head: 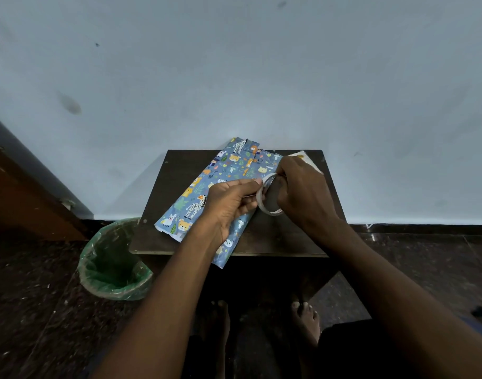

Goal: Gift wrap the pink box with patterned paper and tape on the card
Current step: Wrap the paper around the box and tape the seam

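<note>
both hands are busy with the tape roll, held in the air just above the small dark table: the right hand curls around the ring from the far side, and the left hand has its thumb and fingertips pinched at the near rim, by the look of it drawing off the free end. the patterned paper lies beneath them, folded over a long flat shape that i take to be the pink box – no pink shows, so the box itself is hidden. part of the paper's near end hangs past the table's front edge. what looks like the card peeks out behind the right hand, near the table's back corner. to do this step well, i'd keep the roll steady in the right hand and pull a short strip straight out, taut so it doesn't curl back on itself – then tear it cleanly before lowering it. the fold is held by nothing now, so it may spring open; press it flat with a free finger before sticking.
</note>
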